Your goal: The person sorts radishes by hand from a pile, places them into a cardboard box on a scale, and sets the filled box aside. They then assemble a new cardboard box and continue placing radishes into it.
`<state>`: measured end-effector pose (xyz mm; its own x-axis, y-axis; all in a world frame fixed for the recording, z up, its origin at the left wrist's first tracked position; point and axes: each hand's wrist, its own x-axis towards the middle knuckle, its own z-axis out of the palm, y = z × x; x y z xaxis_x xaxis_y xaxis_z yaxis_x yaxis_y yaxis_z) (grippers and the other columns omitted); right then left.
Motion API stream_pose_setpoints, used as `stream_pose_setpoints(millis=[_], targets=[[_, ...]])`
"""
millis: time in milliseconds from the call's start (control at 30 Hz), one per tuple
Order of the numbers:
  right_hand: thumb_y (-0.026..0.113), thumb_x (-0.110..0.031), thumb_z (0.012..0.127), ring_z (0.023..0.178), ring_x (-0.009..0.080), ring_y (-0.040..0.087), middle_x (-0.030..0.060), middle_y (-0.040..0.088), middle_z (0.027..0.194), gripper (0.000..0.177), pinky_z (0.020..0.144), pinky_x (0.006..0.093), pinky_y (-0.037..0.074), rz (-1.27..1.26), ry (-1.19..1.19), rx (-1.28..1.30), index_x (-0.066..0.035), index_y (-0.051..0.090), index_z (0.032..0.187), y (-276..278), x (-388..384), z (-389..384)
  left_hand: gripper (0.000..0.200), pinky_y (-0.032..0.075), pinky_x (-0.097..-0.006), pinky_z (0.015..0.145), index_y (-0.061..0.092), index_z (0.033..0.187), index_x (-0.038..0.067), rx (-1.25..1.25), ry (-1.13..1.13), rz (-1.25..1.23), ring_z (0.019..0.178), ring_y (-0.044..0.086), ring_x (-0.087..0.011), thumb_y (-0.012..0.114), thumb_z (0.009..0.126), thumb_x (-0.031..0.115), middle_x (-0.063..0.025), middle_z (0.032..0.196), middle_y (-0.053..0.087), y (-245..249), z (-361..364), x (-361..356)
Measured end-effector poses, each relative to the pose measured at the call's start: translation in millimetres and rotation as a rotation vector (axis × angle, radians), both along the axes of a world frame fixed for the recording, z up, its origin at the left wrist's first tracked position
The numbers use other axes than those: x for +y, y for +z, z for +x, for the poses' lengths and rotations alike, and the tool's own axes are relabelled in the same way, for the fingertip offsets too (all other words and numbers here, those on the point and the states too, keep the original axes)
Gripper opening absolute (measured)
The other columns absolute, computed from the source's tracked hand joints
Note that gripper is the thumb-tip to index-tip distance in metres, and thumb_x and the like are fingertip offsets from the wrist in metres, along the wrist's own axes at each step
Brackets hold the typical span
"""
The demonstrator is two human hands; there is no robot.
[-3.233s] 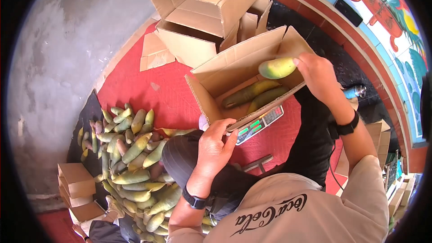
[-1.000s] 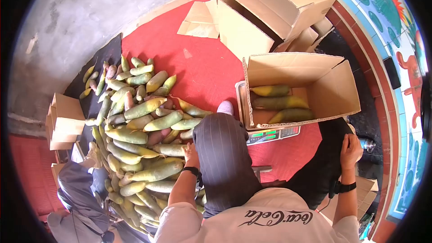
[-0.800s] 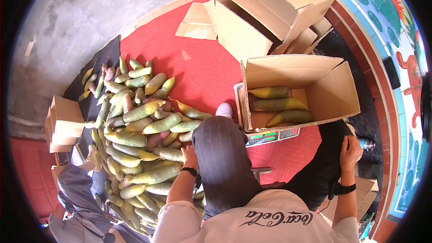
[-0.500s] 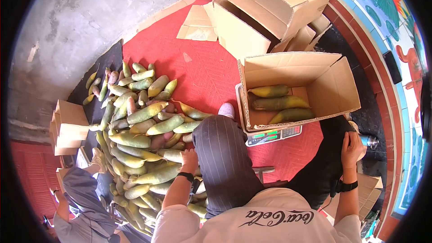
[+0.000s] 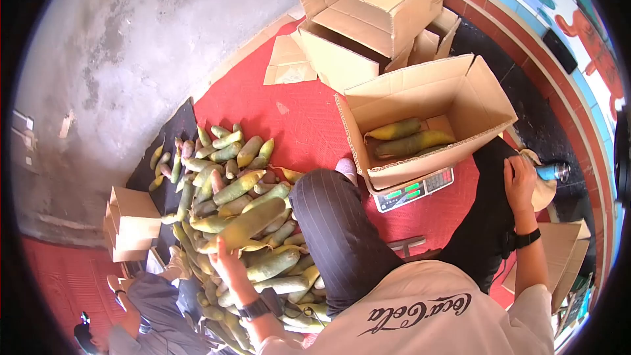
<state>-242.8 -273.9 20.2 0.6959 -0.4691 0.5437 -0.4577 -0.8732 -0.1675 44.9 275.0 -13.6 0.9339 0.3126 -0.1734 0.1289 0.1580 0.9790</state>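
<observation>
My left hand [image 5: 228,263] grips a large green radish [image 5: 253,221] by its near end, holding it over the pile of green radishes [image 5: 273,264]. My right hand [image 5: 521,181] rests by my right knee with its fingers curled in; I see nothing in it. Three green radishes [image 5: 415,143] lie in the open cardboard box [image 5: 427,166], one mostly hidden by the near wall. Under the box sits a digital scale [image 5: 415,190] with lit green displays.
Stacked cardboard boxes [image 5: 371,0] stand behind the scale. Another person [image 5: 161,312] sits at the lower left, near a small cardboard box [image 5: 131,223]. A bottle [image 5: 553,171] lies beyond my right knee. Red matting [image 5: 296,118] covers the floor.
My left hand has moved left over the pile and now holds a large green radish lifted up. The view has shifted and turned; my right hand stays by the knee.
</observation>
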Motion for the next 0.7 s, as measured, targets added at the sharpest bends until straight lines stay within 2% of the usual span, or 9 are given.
stream_pose_setpoints(millis=[100,167,233,300,333,500,533,633,700], targets=[[0.061,-0.003,0.082,0.067,0.0351,0.057,0.0163,0.057,0.074,0.007,0.059,0.041,0.043,0.111,0.025,-0.086,0.0,0.055,0.08,1.5,2.3,1.1,0.044,0.044,-0.0456,0.095,0.047,0.119,0.0,-0.24,-0.102,-0.081,0.111,0.055,-0.0279,0.063,0.087,0.025,-0.0173,0.115,0.057,50.1,-8.6,-12.0],[0.061,-0.001,0.081,0.069,0.0334,0.058,0.0157,0.058,0.076,0.005,0.061,0.0384,0.045,0.182,0.035,-0.138,-0.001,0.057,0.084,11.7,13.1,6.9,0.043,0.045,-0.0424,0.096,0.052,0.119,-0.002,-0.379,-0.184,-0.183,0.109,0.057,-0.0262,0.061,0.089,0.027,-0.0167,0.117,0.059,67.2,-8.8,-15.1],[0.06,-0.001,0.081,0.068,0.0311,0.058,0.0142,0.058,0.076,0.006,0.061,0.0358,0.046,0.25,0.143,-0.238,-0.001,0.058,0.086,37.9,34.2,19.2,0.044,0.042,-0.0437,0.1,0.05,0.123,-0.003,-0.393,-0.24,-0.264,0.114,0.054,-0.0276,0.058,0.09,0.026,-0.018,0.122,0.057,80.7,-12.6,-20.2],[0.062,-0.002,0.079,0.071,0.0287,0.059,0.0128,0.058,0.078,0.012,0.065,0.0343,0.047,0.301,0.208,-0.217,-0.001,0.058,0.091,67.1,60.8,28.0,0.048,0.035,-0.0472,0.105,0.045,0.126,-0.004,-0.421,-0.372,-0.39,0.124,0.046,-0.03,0.055,0.091,0.028,-0.0212,0.131,0.048,98.8,-27.7,-48.7],[0.064,-0.005,0.077,0.075,0.0294,0.06,0.0135,0.059,0.082,0.018,0.068,0.0353,0.048,0.442,0.259,-0.22,-0.001,0.059,0.094,77.8,74.2,30.4,0.046,0.034,-0.0481,0.106,0.046,0.127,0.0,-0.414,-0.433,-0.416,0.127,0.042,-0.0312,0.052,0.093,0.029,-0.0218,0.132,0.047,103.6,-35.3,-61.8],[0.08,-0.027,0.063,0.107,0.0327,0.053,0.0142,0.053,0.122,0.069,0.09,0.0414,0.045,0.342,0.655,-0.054,-0.008,0.053,0.123,102.6,122.7,43.7,0.052,0.04,-0.0492,0.101,0.048,0.124,0.0,-0.217,-0.683,-0.595,0.116,0.052,-0.0345,0.065,0.085,0.029,-0.0236,0.127,0.05,105.2,-68.9,-138.8],[0.08,-0.027,0.063,0.109,0.0328,0.052,0.0143,0.052,0.123,0.07,0.091,0.0416,0.044,0.33,0.697,-0.003,-0.008,0.052,0.124,102.4,128.8,44.7,0.054,0.042,-0.0482,0.1,0.048,0.122,-0.001,-0.156,-0.718,-0.605,0.113,0.054,-0.0347,0.07,0.081,0.028,-0.0237,0.125,0.052,109.9,-78.7,-155.4],[0.081,-0.025,0.061,0.105,0.0332,0.053,0.0147,0.053,0.12,0.073,0.089,0.042,0.046,0.341,0.715,0.036,-0.006,0.051,0.124,79.0,136.9,44.7,0.048,0.041,-0.0469,0.099,0.048,0.12,-0.002,-0.128,-0.977,-0.632,0.114,0.054,-0.0338,0.067,0.084,0.021,-0.024,0.124,0.053,110.0,-90.7,-187.3],[0.082,-0.024,0.058,0.099,0.0333,0.057,0.0149,0.056,0.115,0.075,0.084,0.0415,0.048,0.469,0.639,0.051,-0.004,0.05,0.123,61.9,129.7,37.1,0.046,0.041,-0.0455,0.1,0.047,0.121,-0.002,-0.104,-1.039,-0.593,0.115,0.054,-0.0326,0.066,0.085,0.022,-0.0235,0.125,0.053,107.7,-90.3,-198.2]])
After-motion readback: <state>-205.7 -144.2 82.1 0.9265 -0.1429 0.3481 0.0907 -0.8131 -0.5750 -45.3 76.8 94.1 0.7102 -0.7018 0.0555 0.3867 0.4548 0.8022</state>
